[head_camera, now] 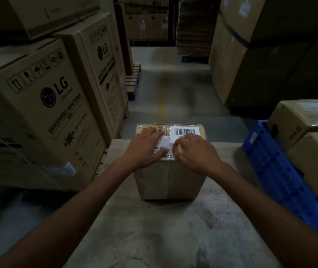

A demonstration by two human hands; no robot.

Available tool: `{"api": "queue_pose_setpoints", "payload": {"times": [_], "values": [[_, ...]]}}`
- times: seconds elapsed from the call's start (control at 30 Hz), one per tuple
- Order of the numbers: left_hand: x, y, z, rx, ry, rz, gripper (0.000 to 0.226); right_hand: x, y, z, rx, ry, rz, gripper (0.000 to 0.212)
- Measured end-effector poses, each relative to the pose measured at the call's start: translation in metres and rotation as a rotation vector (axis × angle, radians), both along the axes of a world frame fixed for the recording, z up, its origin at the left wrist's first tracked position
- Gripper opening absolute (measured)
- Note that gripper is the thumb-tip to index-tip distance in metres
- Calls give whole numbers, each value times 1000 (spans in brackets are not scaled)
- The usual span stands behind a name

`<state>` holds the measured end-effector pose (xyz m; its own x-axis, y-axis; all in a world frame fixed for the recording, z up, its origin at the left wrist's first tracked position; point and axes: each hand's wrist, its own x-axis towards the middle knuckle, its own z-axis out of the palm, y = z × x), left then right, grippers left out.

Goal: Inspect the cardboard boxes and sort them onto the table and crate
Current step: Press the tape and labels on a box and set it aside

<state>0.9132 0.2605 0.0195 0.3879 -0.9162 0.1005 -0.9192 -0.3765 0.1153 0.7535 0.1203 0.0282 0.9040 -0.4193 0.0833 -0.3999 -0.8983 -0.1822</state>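
A small taped cardboard box (170,178) stands on the wooden table (164,229), near its far edge. A white barcode label covers the right half of its top. My left hand (146,146) lies flat on the top's left half, fingers spread over the label's edge. My right hand (196,151) rests on the top's right half with its fingers curled at the label and the clear tape. To the right stands a blue plastic crate (274,167) holding two cardboard boxes, an upper one (305,118) and a lower one (316,159).
Tall washing machine cartons (44,105) are stacked along the left, close to the table's left edge. More large cartons (251,60) rise on the right. A concrete aisle (173,88) with a yellow line and a pallet (133,80) runs ahead.
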Motion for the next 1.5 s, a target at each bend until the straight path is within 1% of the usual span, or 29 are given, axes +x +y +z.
{"api": "queue_pose_setpoints", "payload": {"times": [0.07, 0.13, 0.2, 0.27, 0.37, 0.43, 0.47, 0.53, 0.6, 0.7, 0.77, 0.83, 0.87, 0.93, 1.0, 1.1, 1.17, 1.2, 1.27, 1.3, 1.33, 1.4, 1.43, 1.47, 1.5], "values": [[-1, -6, -5, 51, 14, 12, 70, 10, -2, -2, 44, 34, 42, 49], [-4, -6, -12, 92, 19, 25, 73, 10, 1, -9, 45, 66, 75, 48], [-8, -2, -13, 97, -3, 25, 85, 4, 1, -11, 14, 50, 78, 45], [-6, -1, -7, 84, -22, -11, 91, 4, -2, -3, -24, 69, 87, 44], [8, -8, 5, 11, 16, -51, 84, 22, -10, 13, -21, 98, 68, 46], [17, -14, 5, -56, 80, -30, 72, 31, -16, 14, 7, 77, 45, 62], [20, -17, 3, -45, 79, -12, 66, 34, -19, 12, 19, 76, 43, 70], [22, -19, -5, 41, 40, 16, 62, 36, -25, 4, 26, 98, 47, 79], [22, -20, -8, 69, 30, 22, 62, 36, -28, -1, 18, 100, 53, 80], [18, -17, -8, 15, 38, 32, 62, 32, -26, -7, 7, 82, 59, 80], [13, -13, -10, -34, 73, 105, 62, 27, -19, -13, 18, 51, 41, 78], [9, -8, -13, -92, 146, 230, 69, 21, -13, -18, 39, -53, -62, 73], [9, -6, -13, -120, 214, 292, 74, 17, -10, -19, 66, -115, -165, 70], [9, -3, -10, -171, 369, 382, 80, 12, -10, -21, 193, -194, -396, 68], [8, -2, -7, -200, 466, 425, 82, 8, -14, -21, 358, -230, -509, 70], [8, -1, -4, -231, 552, 453, 85, 3, -22, -20, 549, -329, -516, 65], [6, 0, 0, -288, 644, 474, 85, -1, -27, -16, 651, -354, -506, 65], [3, 0, 4, -334, 723, 488, 82, -1, -31, -12, 672, -348, -490, 66], [-2, -3, 6, -416, 887, 532, 66, -2, -43, -1, 655, -329, -432, 69], [-7, -3, 8, -411, 895, 576, 58, -1, -52, 7, 638, -304, -396, 71], [-9, -3, 7, -357, 822, 620, 53, 1, -61, 16, 622, -267, -356, 73], [-7, -2, 6, -155, 534, 659, 57, 2, -80, 31, 613, -180, -281, 80], [-5, -3, 7, -100, 449, 612, 62, 2, -86, 34, 611, -140, -267, 83], [-5, -5, 9, -79, 435, 532, 66, 2, -89, 35, 599, -114, -266, 85], [-7, -8, 14, -71, 485, 466, 70, 2, -89, 34, 580, -99, -267, 85]]}}
